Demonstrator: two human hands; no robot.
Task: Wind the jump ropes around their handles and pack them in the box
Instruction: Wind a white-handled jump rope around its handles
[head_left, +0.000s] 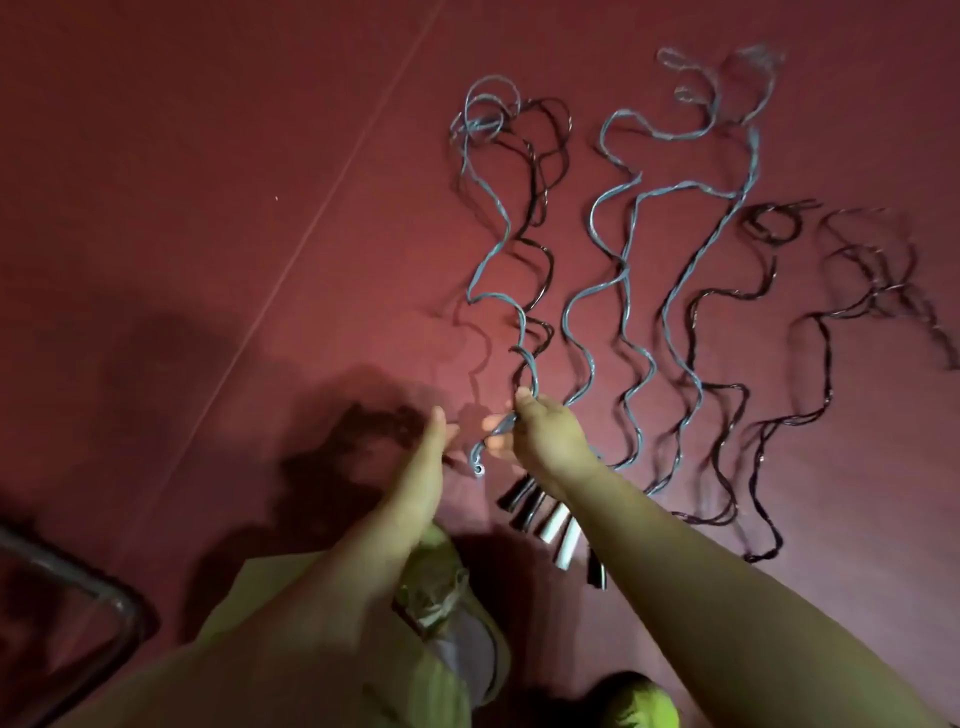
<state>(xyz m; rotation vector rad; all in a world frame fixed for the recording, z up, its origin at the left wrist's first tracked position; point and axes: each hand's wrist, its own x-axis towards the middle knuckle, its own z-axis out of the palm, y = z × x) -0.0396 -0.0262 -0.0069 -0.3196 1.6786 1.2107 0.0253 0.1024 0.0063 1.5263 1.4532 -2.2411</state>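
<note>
Above the floor (208, 208), right hand (545, 436) pinching blue rope (519, 358), left hand (434, 457) open

A dark red floor (208, 156) fills the view, with a thin pale seam line (322, 192) running diagonally across it. A curved dark metal tube (78, 582) lies at the lower left corner. Two yellow-green shoes (447, 587) stand at the bottom edge.

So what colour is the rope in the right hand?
Light blue-grey rope, pinched by the right hand; clearest in the head view.
</note>
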